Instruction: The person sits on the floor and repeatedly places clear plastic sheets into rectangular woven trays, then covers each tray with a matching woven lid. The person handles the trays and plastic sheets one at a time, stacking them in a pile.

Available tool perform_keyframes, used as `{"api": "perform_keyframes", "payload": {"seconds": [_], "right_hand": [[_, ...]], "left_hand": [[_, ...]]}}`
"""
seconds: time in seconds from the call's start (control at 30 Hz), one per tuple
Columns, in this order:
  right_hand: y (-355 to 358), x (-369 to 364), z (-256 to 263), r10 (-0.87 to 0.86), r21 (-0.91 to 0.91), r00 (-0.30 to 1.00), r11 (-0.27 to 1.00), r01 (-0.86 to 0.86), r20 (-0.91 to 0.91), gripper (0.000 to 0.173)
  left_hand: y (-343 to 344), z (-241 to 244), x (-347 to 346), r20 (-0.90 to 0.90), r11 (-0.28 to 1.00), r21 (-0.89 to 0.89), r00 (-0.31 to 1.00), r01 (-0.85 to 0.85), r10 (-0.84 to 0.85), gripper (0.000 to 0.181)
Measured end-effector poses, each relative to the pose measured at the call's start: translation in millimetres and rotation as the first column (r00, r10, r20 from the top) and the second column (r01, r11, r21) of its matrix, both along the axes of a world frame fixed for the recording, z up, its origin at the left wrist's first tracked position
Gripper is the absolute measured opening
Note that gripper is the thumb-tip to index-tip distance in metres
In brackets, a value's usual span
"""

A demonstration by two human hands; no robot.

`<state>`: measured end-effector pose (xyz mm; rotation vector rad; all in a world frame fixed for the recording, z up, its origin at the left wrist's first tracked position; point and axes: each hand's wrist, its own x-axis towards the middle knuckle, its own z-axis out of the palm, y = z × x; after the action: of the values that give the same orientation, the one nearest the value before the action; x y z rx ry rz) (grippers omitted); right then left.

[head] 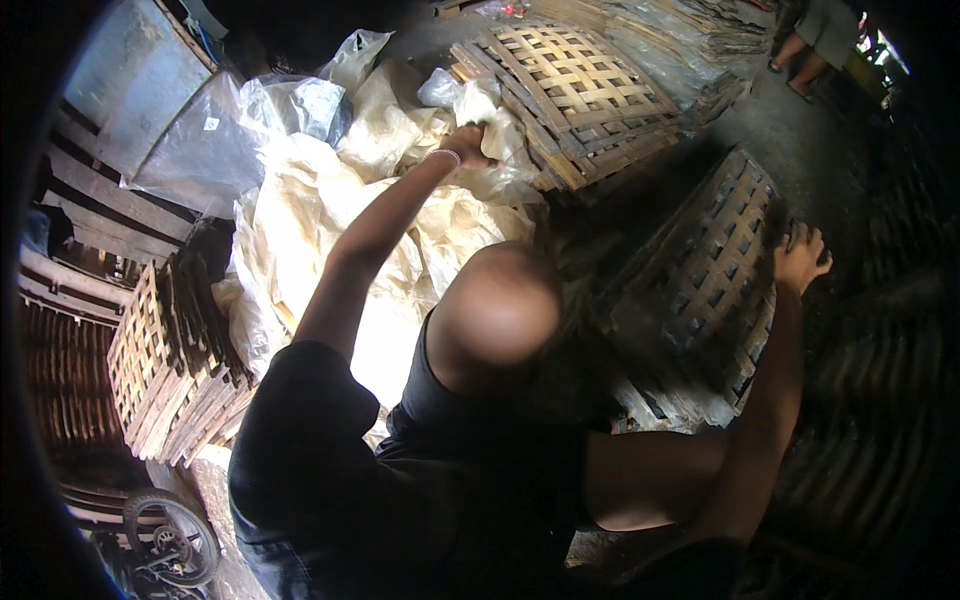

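My left hand [469, 147], with a band at its wrist, has its fingers curled into a large heap of crumpled translucent plastic sheeting [300, 187]. The heap spreads in front of my bent knee, very bright where light falls on it. At the right, my right hand [802, 256] is at the edge of a dark woven bamboo-strip panel [720, 247] in shadow. Its fingers are bent and partly spread, and whether they grip the panel's edge is unclear. Blur and darkness hide much of the panel's lower part.
Framed woven bamboo panels [585, 82] lie stacked beyond the plastic. Another stack of panels [172, 375] stands at the left. A blue-grey sheet surface [142, 82] rises at upper left. A motorcycle wheel [171, 538] shows at lower left. A person's legs [802, 67] are at upper right.
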<state>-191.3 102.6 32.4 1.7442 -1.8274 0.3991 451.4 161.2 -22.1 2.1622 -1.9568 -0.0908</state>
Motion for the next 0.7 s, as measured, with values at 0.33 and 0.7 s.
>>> {"api": "perform_keyframes", "payload": {"seconds": [0.33, 0.7], "right_hand": [[4.1, 65.6, 46.5, 0.38, -0.273, 0.899, 0.908, -0.318, 0.218, 0.038], [14.9, 218.7, 87.9, 0.835, -0.413, 0.515, 0.546, -0.729, 0.196, 0.038]], "left_hand": [[-21.4, 76.7, 6.6, -0.627, 0.875, -0.4, 0.614, 0.274, -0.479, 0.02], [25.4, 219.6, 8.5, 0.03, 0.892, -0.387, 0.97, 0.235, -0.242, 0.037]]}}
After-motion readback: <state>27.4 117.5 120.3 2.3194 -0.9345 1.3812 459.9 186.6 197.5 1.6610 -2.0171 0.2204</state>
